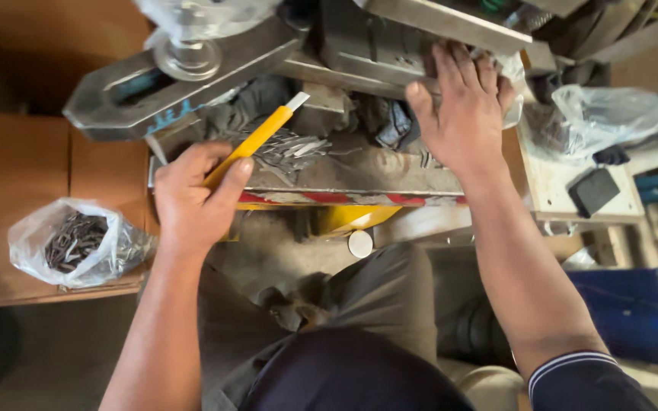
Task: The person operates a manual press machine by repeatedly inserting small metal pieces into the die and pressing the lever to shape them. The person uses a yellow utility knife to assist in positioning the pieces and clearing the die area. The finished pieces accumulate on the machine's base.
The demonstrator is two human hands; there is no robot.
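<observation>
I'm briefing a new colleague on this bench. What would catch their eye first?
Most striking is the yellow stick gripped in the left hand at centre, angled over a heap of small metal pieces. The right hand presses on the grey metal machine above, and a clear bag of metal pieces lies far left.

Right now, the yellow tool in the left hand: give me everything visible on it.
The yellow tool is a slim, flat stick that looks like plastic, with a pale, angled tip. It lies tilted, tip pointing up and to the right, over the pile of small grey metal pieces on the metal work plate. The left hand grips its lower end, thumb along the side. Whether the tip touches the pieces cannot be told.
</observation>
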